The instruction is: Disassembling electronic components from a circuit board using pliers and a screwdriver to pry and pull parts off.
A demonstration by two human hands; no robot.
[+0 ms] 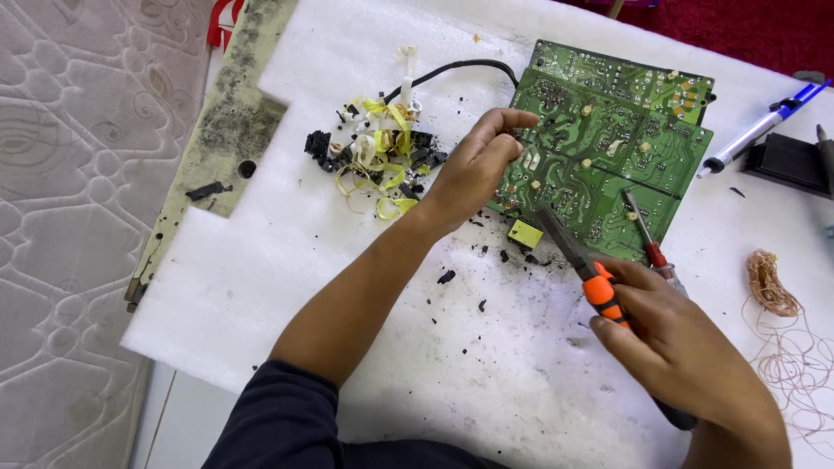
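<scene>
Two green circuit boards [608,148] lie overlapped on the white foam surface [287,260], and your left hand [476,169] presses its bunched fingertips on the near board's left edge. Your right hand [673,334] is closed around orange-handled pliers [584,265], tips resting on the board, with a red screwdriver [647,239] tucked alongside. The board looks stiff, light and brittle, likely prickly with solder points, so grip it by the bare edges. Yellow tape and black scraps [378,156] sit just left

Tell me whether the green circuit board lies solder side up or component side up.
Solder side up: the green circuit board shows traces and solder joints, no tall parts. The left hand steadies its edge.
</scene>
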